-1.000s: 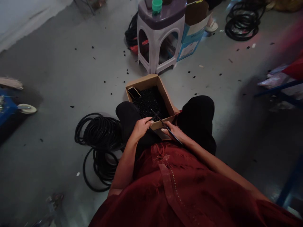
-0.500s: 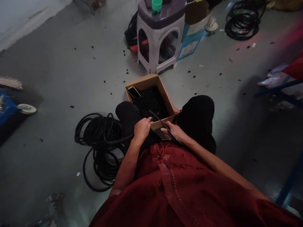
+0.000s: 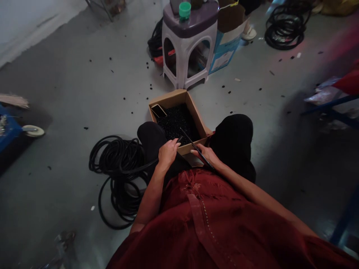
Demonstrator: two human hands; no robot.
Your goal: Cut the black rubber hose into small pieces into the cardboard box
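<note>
My left hand [image 3: 167,152] is closed round a black rubber hose [image 3: 142,167]; its short free end pokes out past the thumb over the near edge of a cardboard box [image 3: 196,112]. Small black cut pieces [image 3: 176,118] cover the bottom of this box. In my right hand [image 3: 206,154] is a long, thin, dark blade [image 3: 188,137], its tip slanting forward and left above the pieces. A narrow gap separates the blade from the hose end. Part of the blade's rear is hidden by my fingers.
A phone [image 3: 159,110] leans in the box's far left corner. Coils of hose [image 3: 117,155] lie by my left knee. Beyond the box stands a plastic stool [image 3: 182,48] with a green-capped container [image 3: 184,10], beside a blue carton [image 3: 224,56]. Black bits dot the floor.
The blade has shifted slightly to the right, away from the hose end, which now shows more clearly. My left hand has barely moved and still grips the hose.
</note>
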